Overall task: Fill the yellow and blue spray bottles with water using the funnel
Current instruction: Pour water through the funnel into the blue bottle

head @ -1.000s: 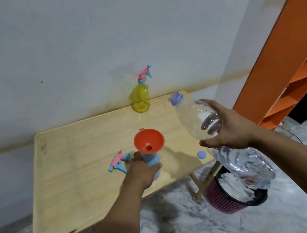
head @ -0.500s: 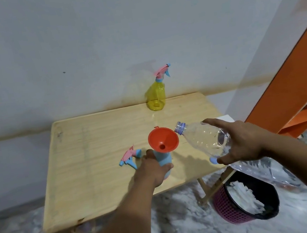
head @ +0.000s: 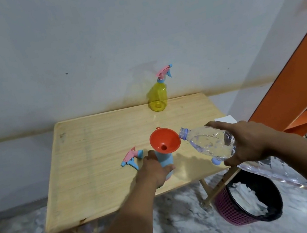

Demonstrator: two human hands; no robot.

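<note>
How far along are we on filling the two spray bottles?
Done: the blue bottle's spray head lies off on the table, and the orange funnel sits in the blue bottle.

In hand: the left hand grips that bottle; the right hand tips the clear water bottle, mouth at the funnel rim. No stream is visible.

Left: whether the capped yellow bottle holds water cannot be told.

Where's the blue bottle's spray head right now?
The spray head lies on the wooden table, just left of the left hand and the blue bottle.
</note>
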